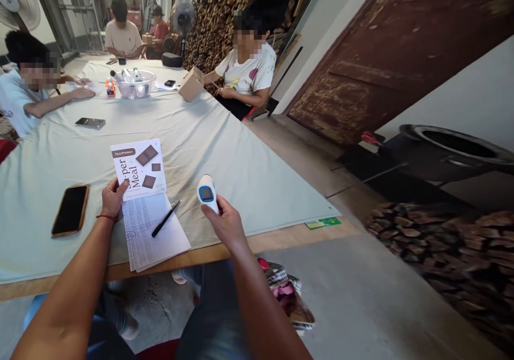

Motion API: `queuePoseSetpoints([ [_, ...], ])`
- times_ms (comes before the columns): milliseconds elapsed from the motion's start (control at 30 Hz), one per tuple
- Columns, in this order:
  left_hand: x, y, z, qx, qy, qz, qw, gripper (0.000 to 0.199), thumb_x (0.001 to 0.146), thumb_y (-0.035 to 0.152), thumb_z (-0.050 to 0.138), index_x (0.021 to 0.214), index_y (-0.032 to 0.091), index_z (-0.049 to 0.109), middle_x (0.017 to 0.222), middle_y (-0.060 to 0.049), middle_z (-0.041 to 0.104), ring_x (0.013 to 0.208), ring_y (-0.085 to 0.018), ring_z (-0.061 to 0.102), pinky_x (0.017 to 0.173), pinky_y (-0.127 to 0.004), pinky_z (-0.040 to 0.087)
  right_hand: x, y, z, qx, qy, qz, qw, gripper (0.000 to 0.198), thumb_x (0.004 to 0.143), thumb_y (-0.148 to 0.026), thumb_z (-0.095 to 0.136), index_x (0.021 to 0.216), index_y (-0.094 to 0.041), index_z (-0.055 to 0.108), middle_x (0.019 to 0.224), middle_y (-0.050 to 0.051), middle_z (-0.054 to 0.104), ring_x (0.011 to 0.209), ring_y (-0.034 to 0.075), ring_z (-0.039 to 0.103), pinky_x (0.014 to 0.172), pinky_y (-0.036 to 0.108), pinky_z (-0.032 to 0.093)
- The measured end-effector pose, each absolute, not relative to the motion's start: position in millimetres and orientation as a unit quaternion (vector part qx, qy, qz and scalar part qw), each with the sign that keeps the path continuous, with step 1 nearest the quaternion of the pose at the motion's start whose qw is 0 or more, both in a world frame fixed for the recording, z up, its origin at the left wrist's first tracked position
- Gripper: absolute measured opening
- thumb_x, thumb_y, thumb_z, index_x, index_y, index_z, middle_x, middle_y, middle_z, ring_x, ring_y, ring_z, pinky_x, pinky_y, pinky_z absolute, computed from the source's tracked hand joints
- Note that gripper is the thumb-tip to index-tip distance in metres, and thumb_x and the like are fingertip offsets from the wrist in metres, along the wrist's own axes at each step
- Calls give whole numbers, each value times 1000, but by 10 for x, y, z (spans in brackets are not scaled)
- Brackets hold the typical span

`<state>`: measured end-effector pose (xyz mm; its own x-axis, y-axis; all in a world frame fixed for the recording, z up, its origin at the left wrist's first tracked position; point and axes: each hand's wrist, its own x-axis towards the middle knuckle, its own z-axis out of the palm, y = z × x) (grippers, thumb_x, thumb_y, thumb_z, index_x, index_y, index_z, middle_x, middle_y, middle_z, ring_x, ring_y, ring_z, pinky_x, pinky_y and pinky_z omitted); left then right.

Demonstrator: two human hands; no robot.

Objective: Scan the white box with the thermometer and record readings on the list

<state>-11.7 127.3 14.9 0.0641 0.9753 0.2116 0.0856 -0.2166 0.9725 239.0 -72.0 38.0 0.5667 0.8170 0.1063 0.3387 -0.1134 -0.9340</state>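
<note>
My left hand (114,195) grips a white box or card (140,168) by its lower left edge; brown squares and the word "Meal" are printed on it, and my thumb covers part of the lettering. In my right hand (227,222) is a white and blue infrared thermometer (206,193), its small grey screen turned up towards me. Sheets of handwritten paper (148,242) lie below the printed item at the table's near edge. Across them rests a black pen (165,219). Left of my left hand lies a dark phone (70,210) in a brown case.
The cloth-covered table (249,189) stretches away from me. Farther along are another phone (90,122), a clear basin (135,88) of bottles and a cardboard box (191,84) beside a seated person (249,68). Others sit beyond. Firewood (441,247) is stacked at right.
</note>
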Motion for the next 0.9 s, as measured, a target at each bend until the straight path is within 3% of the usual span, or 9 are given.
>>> queuePoseSetpoints([
  [100,-115,1271,161,581,436,507,464,74,58,64,80,108,10,71,96,-10,75,82,-22,67,70,-30,51,2594,-696,176,-802,-467,112,354,41,79,-34,63,117,-19,65,108,12,64,101,27,58,84,35,45],
  [233,-164,1273,183,582,423,476,506,76,56,59,84,114,11,68,102,-11,75,83,-23,67,74,-32,52,2737,-696,8,-834,-523,54,168,37,84,-29,63,120,-18,65,109,16,63,102,28,58,84,37,43],
  [300,-217,1252,198,596,417,447,520,75,57,56,84,116,12,67,104,-11,74,84,-23,67,75,-34,52,2717,-689,-7,-832,-532,20,155,40,84,-31,65,121,-18,64,113,16,62,103,29,57,83,37,42],
  [367,-272,1209,215,621,401,423,524,74,59,52,85,119,14,64,109,-11,73,89,-23,68,80,-36,53,2619,-653,11,-809,-554,-21,193,41,85,-32,65,124,-19,64,117,15,61,106,29,55,85,37,41],
  [467,-323,1136,229,656,379,416,503,71,64,49,84,122,15,61,117,-12,70,100,-25,66,88,-40,52,2351,-526,62,-729,-642,-28,234,30,91,-25,55,118,-22,69,111,11,63,104,26,54,88,35,40],
  [600,-319,1111,175,679,365,448,453,70,69,49,80,126,16,56,123,-13,66,109,-27,63,96,-44,50,2012,-313,116,-702,-698,11,141,35,92,-14,49,116,-24,72,104,11,64,97,24,53,83,34,38],
  [767,-341,1134,-3,683,385,441,437,77,71,47,77,136,18,47,133,-15,57,120,-30,57,93,-47,52,1970,-193,150,-675,-737,2,35,30,95,-15,47,104,-23,75,106,13,64,99,25,52,82,36,35],
  [833,-385,1056,-51,696,424,431,387,82,70,45,79,139,18,44,137,-16,53,128,-33,51,97,-51,50,2051,-200,162,-658,-753,5,30,26,95,-17,48,99,-21,73,105,13,65,98,25,53,82,36,36],
  [900,-435,873,-68,716,468,426,295,85,67,42,82,140,18,44,139,-17,50,132,-35,45,104,-55,44,2143,-248,159,-648,-757,20,78,21,93,-17,50,95,-19,71,100,13,66,95,25,55,82,36,37],
])
